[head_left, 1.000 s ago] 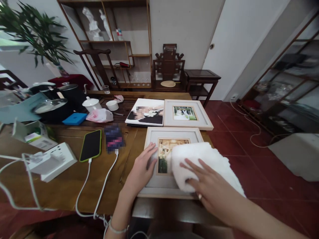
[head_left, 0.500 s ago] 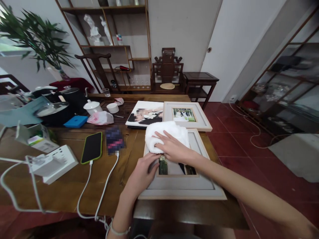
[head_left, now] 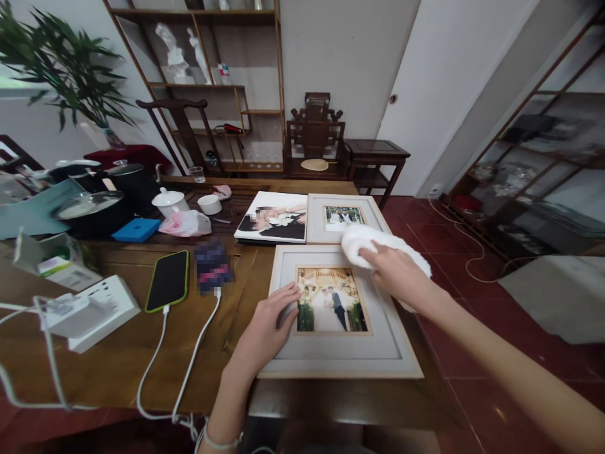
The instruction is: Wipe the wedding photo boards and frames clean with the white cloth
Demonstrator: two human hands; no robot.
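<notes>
A light wooden photo frame [head_left: 331, 356] with a couple's picture in its middle lies flat near the table's front edge. My left hand [head_left: 276, 315] rests on the frame's left side, fingers stretched out beside the picture. In my right hand [head_left: 394, 268] is a white towel [head_left: 362, 243], bunched over the frame's upper right corner; part of it hangs down past the right edge. Behind lies a second framed photo [head_left: 378, 221], partly covered by the towel. Left of that is a white-edged photo album or panel [head_left: 271, 217].
A phone [head_left: 167, 280] and a blurred dark device [head_left: 212, 268] lie left, with charging cables. Farther left sits a white power strip [head_left: 104, 312]. Pots [head_left: 89, 211], a blue box [head_left: 136, 229] and a white lidded cup [head_left: 169, 203] stand behind on the wooden table [head_left: 118, 372].
My right hand has moved the towel rightward from over the picture to the frame's upper right corner, uncovering the photo. My left hand stays at the left side.
</notes>
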